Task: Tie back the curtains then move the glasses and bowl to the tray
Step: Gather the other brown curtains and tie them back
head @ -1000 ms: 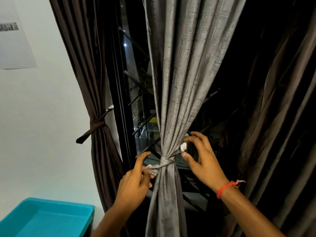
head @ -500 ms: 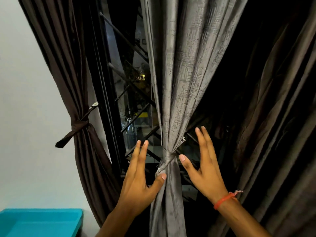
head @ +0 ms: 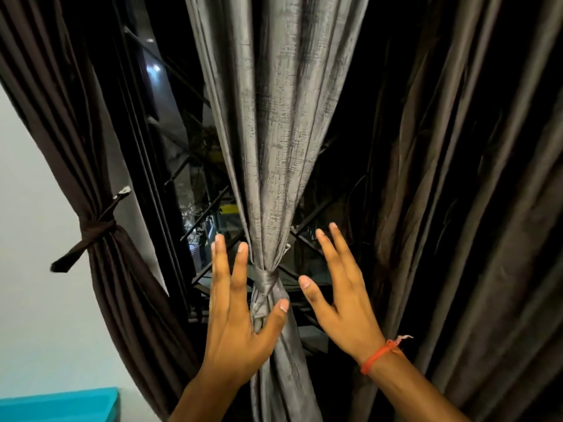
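Observation:
A grey curtain (head: 274, 132) hangs in the middle, gathered at the waist by a knotted grey tie-back (head: 265, 283). My left hand (head: 237, 318) is spread flat beside the knot, its thumb touching the curtain just below it. My right hand (head: 341, 296), with an orange band on the wrist, hovers open just right of the knot, apart from the cloth. A dark brown curtain (head: 54, 117) at the left is tied with its own brown tie-back (head: 91, 236). A corner of the turquoise tray (head: 61, 405) shows at the bottom left. Glasses and bowl are out of view.
A dark window with metal bars (head: 182, 178) lies behind the curtains. Another dark brown curtain (head: 472, 208) hangs loose on the right. A white wall (head: 36, 300) fills the left side.
Both hands let go of the grey tie-back's ends and opened with straight fingers. The knot now sits tight. The view tilted up, so less of the tray shows.

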